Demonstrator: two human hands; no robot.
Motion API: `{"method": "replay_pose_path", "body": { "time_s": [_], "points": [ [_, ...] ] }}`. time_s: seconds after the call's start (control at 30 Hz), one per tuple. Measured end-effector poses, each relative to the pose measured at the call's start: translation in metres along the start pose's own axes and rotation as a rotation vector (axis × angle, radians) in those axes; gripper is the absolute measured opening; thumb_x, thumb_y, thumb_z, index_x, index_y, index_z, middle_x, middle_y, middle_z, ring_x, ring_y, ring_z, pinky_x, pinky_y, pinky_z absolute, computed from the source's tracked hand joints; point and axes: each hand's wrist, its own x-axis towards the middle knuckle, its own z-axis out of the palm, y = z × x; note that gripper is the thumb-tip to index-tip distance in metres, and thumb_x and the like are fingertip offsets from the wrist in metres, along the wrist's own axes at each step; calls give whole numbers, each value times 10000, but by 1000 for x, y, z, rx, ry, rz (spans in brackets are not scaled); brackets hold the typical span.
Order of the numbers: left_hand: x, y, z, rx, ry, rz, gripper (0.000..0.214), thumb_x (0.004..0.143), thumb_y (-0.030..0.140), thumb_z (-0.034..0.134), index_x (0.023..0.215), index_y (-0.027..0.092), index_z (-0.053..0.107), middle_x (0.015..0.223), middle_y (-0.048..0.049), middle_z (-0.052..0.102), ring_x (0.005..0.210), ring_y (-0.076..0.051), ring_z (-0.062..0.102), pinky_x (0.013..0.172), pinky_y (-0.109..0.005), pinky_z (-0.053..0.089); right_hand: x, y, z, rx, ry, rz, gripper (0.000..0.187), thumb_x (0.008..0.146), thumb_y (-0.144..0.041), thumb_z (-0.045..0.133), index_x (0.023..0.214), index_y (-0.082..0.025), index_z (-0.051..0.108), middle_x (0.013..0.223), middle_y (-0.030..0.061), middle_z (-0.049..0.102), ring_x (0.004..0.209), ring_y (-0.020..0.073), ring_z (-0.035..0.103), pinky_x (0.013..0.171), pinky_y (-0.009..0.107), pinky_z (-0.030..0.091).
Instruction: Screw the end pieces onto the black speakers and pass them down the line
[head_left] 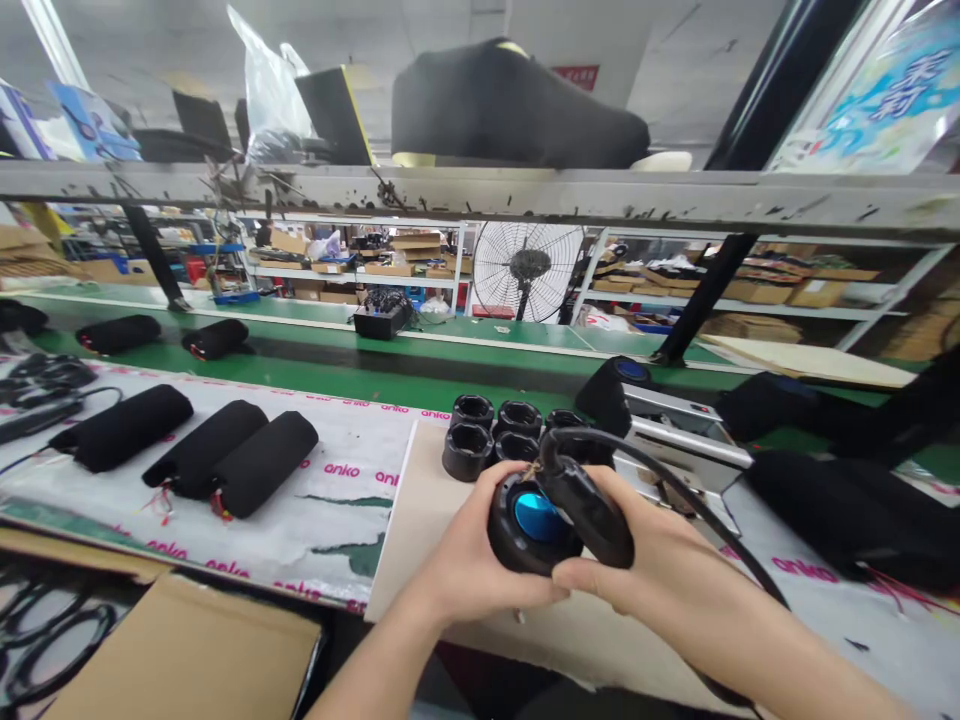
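In front of me, my left hand is closed around a round black speaker part with a shiny blue disc in its middle. My right hand grips a black ring that is tilted up against the right side of that part. A black strap-like loop rises from the ring and curves down to the right past my forearm. Just beyond my fingers, several black cup-like rings stand in rows on a tan board, some partly hidden.
Several black cloth-covered cylinders with loose wires lie to the left. A metal fixture stands at the right, near more black cylinders. A loaded shelf spans overhead. A cardboard box sits at lower left.
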Motion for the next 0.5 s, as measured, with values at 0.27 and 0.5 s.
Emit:
{"method": "replay_pose_path", "body": {
  "time_s": [0.27, 0.5],
  "points": [
    [-4, -2, 3, 81, 68, 32, 1167, 485, 284, 1120, 1501, 287, 547, 1482, -120, 692, 1426, -445, 633, 1208, -642, 520, 7, -17, -26, 14, -209, 20, 525, 772, -271, 766, 1283, -266, 647, 831, -46, 697, 630, 173, 661, 579, 257, 495],
    [-1, -5, 2, 170, 126, 123, 1005, 564, 421, 1080, 1430, 259, 597, 1512, -108, 681, 1496, -420, 577, 1314, -584, 394, 12, -26, -34, -28, -229, 1, 586, 749, -236, 861, 1289, -239, 633, 810, -47, 696, 576, 174, 658, 523, 258, 464]
  ]
}}
